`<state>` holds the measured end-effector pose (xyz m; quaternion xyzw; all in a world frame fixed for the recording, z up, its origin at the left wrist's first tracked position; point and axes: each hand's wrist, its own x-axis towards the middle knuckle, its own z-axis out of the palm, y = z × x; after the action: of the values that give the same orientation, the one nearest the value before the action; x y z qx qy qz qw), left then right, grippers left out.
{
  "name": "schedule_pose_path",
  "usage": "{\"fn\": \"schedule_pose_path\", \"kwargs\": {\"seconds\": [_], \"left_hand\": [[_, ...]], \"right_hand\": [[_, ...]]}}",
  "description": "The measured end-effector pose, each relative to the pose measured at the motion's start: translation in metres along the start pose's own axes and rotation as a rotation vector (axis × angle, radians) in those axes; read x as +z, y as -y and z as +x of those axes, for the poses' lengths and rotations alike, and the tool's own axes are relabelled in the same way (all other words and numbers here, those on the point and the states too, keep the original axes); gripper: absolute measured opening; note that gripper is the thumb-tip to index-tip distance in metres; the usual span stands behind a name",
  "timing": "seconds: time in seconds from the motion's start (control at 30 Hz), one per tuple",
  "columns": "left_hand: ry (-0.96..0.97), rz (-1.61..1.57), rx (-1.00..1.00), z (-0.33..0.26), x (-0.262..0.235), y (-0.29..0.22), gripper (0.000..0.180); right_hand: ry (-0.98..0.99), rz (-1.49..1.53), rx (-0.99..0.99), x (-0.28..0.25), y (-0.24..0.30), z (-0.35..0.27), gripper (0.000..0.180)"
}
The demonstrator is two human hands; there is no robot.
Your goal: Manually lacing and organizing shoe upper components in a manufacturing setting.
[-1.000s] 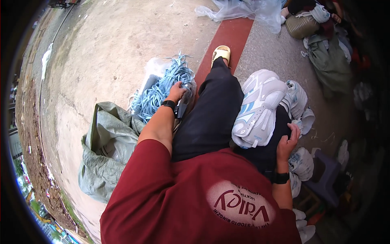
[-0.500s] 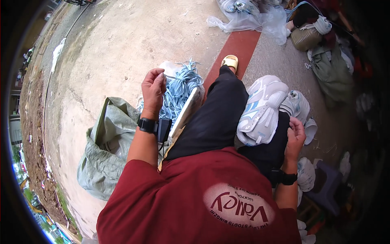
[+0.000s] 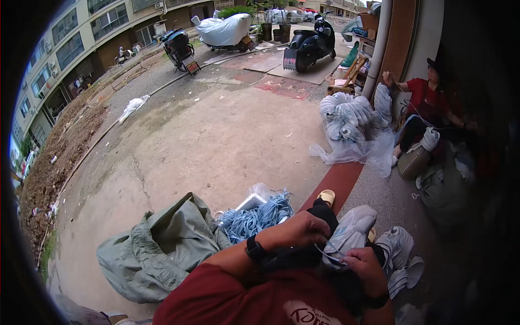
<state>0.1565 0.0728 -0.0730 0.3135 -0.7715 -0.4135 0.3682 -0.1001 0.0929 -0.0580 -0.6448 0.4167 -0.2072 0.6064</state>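
In front of me my left hand (image 3: 309, 228) is closed in a pinch on a thin pale blue shoelace (image 3: 326, 251). The lace runs across to my right hand (image 3: 366, 266), whose thumb and finger are pressed together on it. White and light blue shoe uppers (image 3: 355, 223) rest over my leg, just beyond both hands. Their near end is partly covered by my fingers. To the left, a tangled heap of light blue laces (image 3: 260, 218) lies on a white tray (image 3: 254, 200) with clear plastic.
A grey-green woven sack (image 3: 157, 252) stands at my left. More stacked uppers (image 3: 398, 249) lie at my right. Ahead are bundled uppers in clear plastic (image 3: 346, 122) and a seated person (image 3: 428, 95) in red. Parked scooters (image 3: 311, 46) stand farther off.
My left hand has moved right, from the lace heap to the shoe uppers. My right hand has come in to meet it, and a lace now spans both. The view has tilted up.
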Motion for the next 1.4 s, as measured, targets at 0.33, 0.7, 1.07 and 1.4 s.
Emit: {"fn": "schedule_pose_path", "kwargs": {"seconds": [0.33, 0.7, 1.07, 1.4], "left_hand": [[-0.283, 0.459, -0.391, -0.062, -0.040, 0.064, 0.011], [0.135, -0.203, -0.111, 0.020, 0.069, 0.037, 0.040], [0.222, -0.386, -0.354, 0.051, 0.075, 0.048, 0.012], [0.002, -0.240, -0.521, 0.072, 0.084, 0.100, 0.012]], "right_hand": [[-0.232, 0.021, -0.028, -0.029, -0.019, -0.028, 0.014], [-0.034, -0.185, -0.136, -0.006, -0.034, 0.016, 0.019], [-0.269, -0.037, -0.167, -0.027, -0.070, 0.016, 0.020], [-0.630, 0.055, -0.049, -0.050, -0.131, 0.048, 0.012]]}}
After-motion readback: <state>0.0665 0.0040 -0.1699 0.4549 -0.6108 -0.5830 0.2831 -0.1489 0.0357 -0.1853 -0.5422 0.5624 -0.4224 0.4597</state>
